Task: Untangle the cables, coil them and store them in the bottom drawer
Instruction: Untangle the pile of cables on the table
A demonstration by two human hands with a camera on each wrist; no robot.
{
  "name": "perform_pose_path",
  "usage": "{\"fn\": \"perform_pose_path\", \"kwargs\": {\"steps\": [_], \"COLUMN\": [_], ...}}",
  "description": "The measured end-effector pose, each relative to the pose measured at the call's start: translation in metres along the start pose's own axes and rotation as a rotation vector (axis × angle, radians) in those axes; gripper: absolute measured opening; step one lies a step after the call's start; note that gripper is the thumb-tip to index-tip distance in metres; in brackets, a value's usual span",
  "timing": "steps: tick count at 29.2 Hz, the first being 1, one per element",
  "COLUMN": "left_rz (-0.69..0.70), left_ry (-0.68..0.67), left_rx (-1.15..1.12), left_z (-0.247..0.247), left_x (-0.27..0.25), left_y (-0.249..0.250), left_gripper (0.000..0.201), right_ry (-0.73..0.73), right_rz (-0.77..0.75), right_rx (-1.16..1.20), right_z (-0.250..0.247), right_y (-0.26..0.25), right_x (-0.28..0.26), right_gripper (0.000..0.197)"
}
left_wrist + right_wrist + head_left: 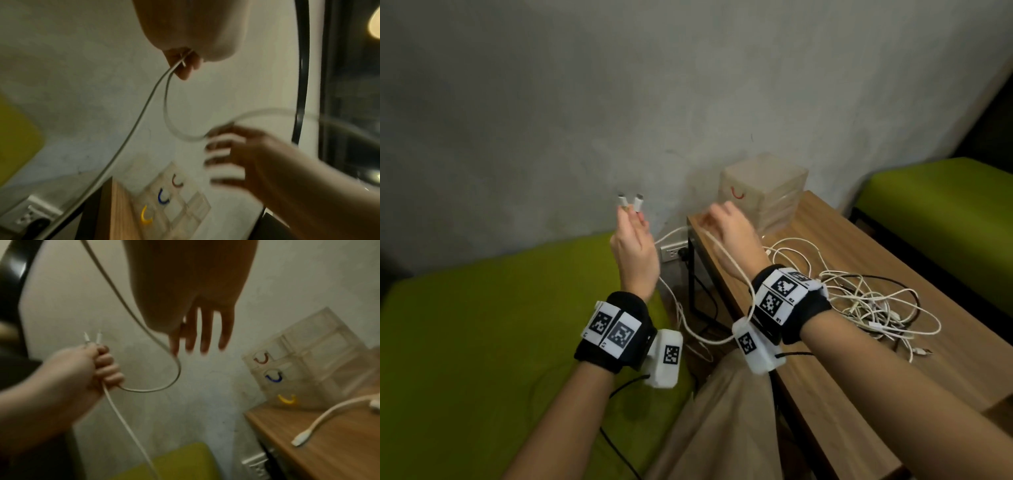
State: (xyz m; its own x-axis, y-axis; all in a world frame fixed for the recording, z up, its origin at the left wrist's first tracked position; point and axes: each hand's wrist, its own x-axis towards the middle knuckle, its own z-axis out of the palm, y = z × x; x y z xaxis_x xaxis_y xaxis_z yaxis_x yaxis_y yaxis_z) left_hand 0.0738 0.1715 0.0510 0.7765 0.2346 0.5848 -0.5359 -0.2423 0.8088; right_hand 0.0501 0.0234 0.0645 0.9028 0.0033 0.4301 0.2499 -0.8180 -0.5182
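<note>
My left hand (633,246) is raised in front of the wall and grips a white cable (160,389) near its ends, so its two plugs (630,202) stick up above the fist (98,366). From there the cable loops across to my right hand (729,233), runs over its back and wrist and hangs down between my arms. The right hand's fingers (205,337) are straight, and the cable lies against the leftmost one. A tangle of white and dark cables (866,301) lies on the wooden table (893,377). The clear drawer unit (763,195) stands at the table's far corner, its bottom drawer marked by a yellow handle (286,400).
Green cushioned seats lie to the left (482,325) and at the far right (945,198). A wall socket (673,253) with a plug in it sits beside the table's black frame. A loose white cable end (300,439) lies near the table's left edge.
</note>
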Motion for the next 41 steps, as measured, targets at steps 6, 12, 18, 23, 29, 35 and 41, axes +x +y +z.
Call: {"fn": "perform_pose_path", "kwargs": {"steps": [6, 12, 18, 23, 29, 35, 41], "left_rz": [0.045, 0.037, -0.032, -0.113, -0.140, -0.182, -0.282], "left_ry": [0.036, -0.301, -0.298, -0.299, -0.378, -0.389, -0.406], "left_rx": [0.060, -0.041, -0.205, -0.129, -0.047, 0.025, 0.059], "left_z": [-0.011, 0.019, 0.016, 0.028, 0.069, 0.091, 0.092], "left_x": [0.029, 0.000, 0.008, -0.012, -0.045, -0.054, -0.058], "left_y": [0.000, 0.012, 0.009, -0.006, -0.019, -0.039, -0.056], "left_gripper": [0.028, 0.018, 0.024, 0.026, 0.031, 0.032, 0.038], "right_ry": [-0.263, -0.229, -0.327, -0.493, -0.474, -0.499, -0.486], "right_rz": [-0.049, -0.163, -0.134, 0.018, 0.253, 0.280, 0.247], "right_rx": [-0.131, 0.104, 0.044, -0.118, -0.419, -0.428, -0.558], "right_z": [0.006, 0.010, 0.038, 0.033, 0.037, 0.067, 0.077], "right_y": [0.019, -0.017, -0.005, 0.035, 0.092, 0.125, 0.144], "right_x": [-0.016, -0.003, -0.025, -0.019, -0.005, 0.004, 0.011], "right_gripper": [0.027, 0.029, 0.027, 0.025, 0.029, 0.041, 0.030]}}
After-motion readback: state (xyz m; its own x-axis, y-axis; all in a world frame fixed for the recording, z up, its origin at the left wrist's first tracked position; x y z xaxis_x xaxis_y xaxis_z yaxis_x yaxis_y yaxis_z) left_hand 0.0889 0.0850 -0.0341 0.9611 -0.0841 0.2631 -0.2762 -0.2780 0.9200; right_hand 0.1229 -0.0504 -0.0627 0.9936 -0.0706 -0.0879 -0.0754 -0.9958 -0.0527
